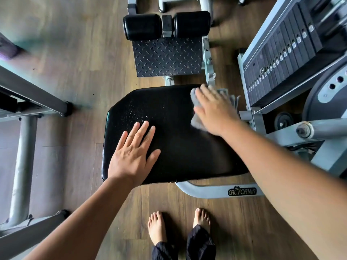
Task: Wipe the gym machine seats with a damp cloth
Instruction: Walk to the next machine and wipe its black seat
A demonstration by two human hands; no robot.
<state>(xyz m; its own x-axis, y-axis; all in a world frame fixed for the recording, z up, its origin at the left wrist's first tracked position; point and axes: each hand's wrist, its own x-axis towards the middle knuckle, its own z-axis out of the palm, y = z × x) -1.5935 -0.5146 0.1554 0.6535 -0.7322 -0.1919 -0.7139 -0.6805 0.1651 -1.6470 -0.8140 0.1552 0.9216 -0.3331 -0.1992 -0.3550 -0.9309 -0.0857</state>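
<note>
The wood-plank floor (78, 68) ran off every edge, and the grey machine frame (24, 147) at left and the weight stack (281, 51) at right were both cut off. The black seat (180, 143) lay in the middle with a scatter of droplets on its far left part — beyond it stood a tread plate (167, 57) and two roller pads (142, 26). The grey cloth (197, 119), blurred and mostly hidden, lay at the seat's far right corner under the flat right hand (216, 111); the left hand (133, 154) rested open and empty, palm down, on the seat's near left.
</note>
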